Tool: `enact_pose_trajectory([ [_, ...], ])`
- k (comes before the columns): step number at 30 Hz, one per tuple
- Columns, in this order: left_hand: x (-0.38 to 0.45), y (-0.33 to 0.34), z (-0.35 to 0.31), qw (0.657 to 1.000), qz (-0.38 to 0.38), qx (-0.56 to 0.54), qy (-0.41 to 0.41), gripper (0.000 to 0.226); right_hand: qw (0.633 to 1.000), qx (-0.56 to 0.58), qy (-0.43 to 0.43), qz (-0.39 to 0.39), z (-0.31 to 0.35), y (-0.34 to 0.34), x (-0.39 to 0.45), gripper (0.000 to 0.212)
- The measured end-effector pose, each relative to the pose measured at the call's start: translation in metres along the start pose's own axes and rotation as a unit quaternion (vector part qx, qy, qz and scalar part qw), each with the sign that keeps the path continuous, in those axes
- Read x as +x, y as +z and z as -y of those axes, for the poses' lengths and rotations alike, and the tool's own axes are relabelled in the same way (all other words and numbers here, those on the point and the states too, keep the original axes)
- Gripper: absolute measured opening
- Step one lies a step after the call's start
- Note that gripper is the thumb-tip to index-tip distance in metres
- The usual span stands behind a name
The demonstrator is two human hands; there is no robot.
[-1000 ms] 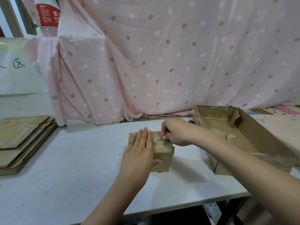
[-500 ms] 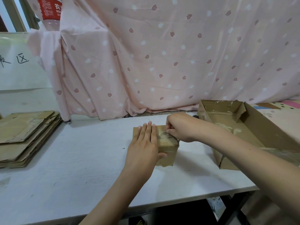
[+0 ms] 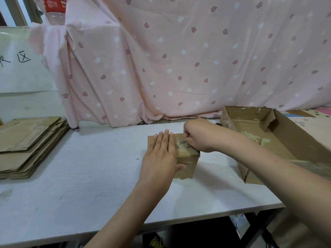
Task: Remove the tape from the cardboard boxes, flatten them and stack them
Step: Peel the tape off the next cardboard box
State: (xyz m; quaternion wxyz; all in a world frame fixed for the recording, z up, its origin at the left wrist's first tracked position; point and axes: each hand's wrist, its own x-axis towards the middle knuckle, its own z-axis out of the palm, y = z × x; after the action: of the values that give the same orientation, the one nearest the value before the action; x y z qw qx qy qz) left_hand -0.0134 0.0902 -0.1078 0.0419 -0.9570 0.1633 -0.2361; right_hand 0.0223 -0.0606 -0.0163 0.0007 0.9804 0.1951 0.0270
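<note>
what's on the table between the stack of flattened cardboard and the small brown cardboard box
Nothing: in the head view, bare white table separates the flattened cardboard stack from the small brown cardboard box.

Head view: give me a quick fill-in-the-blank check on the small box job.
1. The left hand lies ____ on the small box.
2. The right hand picks at the ____ on its top.
3. The flattened cardboard stack lies at the table's ____ end.

Missing words: flat; tape; left
</note>
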Motion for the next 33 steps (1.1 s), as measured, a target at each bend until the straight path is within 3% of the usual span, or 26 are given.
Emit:
enact_pose_trajectory([
  [10, 0.000, -0.005, 0.001, 1.000, -0.005, -0.024, -0.009, 0.101, 0.999, 0.022, -0.017, 0.038, -0.006, 0.006, -0.006, 0.020],
  [11, -0.001, -0.005, 0.002, 0.999, -0.017, -0.029, -0.008, 0.101, 0.999, 0.028, -0.023, 0.029, -0.007, 0.007, -0.007, 0.019],
  [14, -0.002, -0.007, 0.002, 0.999, 0.044, -0.015, -0.005, 0.105, 0.993, 0.093, -0.037, -0.056, -0.011, 0.006, -0.013, 0.015],
  [16, -0.001, -0.009, 0.000, 0.999, 0.034, -0.009, -0.016, 0.105, 0.988, 0.107, -0.060, -0.091, -0.014, 0.008, -0.017, 0.022],
  [22, -0.003, -0.014, -0.002, 0.999, 0.011, -0.030, 0.002, 0.095, 0.985, 0.082, -0.068, -0.135, -0.005, 0.020, -0.034, 0.025],
  [25, -0.004, -0.008, -0.001, 1.000, -0.014, -0.020, -0.011, 0.100, 0.985, 0.070, -0.056, -0.149, -0.001, 0.022, -0.035, 0.024],
  [28, -0.003, -0.008, -0.001, 0.999, 0.033, 0.005, -0.019, 0.104, 0.982, 0.086, -0.038, -0.167, 0.000, 0.022, -0.029, 0.016],
  [33, -0.002, -0.009, -0.001, 0.999, 0.034, 0.010, -0.005, 0.104, 0.993, 0.030, -0.008, -0.111, 0.010, 0.011, -0.017, 0.014],
])
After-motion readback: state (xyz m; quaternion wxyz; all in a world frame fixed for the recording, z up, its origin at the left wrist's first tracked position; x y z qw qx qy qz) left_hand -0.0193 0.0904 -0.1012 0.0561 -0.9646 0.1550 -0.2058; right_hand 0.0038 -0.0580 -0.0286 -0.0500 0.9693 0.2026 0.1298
